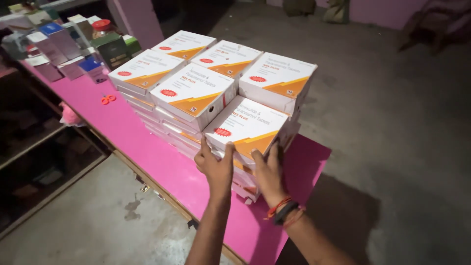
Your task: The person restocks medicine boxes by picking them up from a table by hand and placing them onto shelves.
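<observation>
- Looking down through the head camera, I saw my left hand (pixel 216 167) at about 6 o'clock, its fingers curled part-way and pressed against the near left edge of the front box (pixel 248 128), thumb up along the side.
- My right hand (pixel 269 172) sat just beside it toward 5 o'clock, fingers spread and wrapped on the near right corner of the same box; a dark band and red threads (pixel 284 211) circled that wrist.
- The front box was white with an orange wedge and a red oval mark, and it lay tilted, clasped between both hands on top of the stack of flat white boxes (pixel 176 135) at the centre.
- The stack rested on a pink counter (pixel 299 167), whose bare corner showed toward 4 o'clock.
- Behind the front box, from 11 to 1 o'clock, five more white boxes of the same kind (pixel 194 93) lay edge to edge as the top layer.
- Farther out at 10 o'clock, small red scissors (pixel 108 99) lay on the counter.
- At the far 10 to 11 o'clock corner stood a cluster of smaller cartons (pixel 64 46) and a red-capped jar (pixel 102 27).
</observation>
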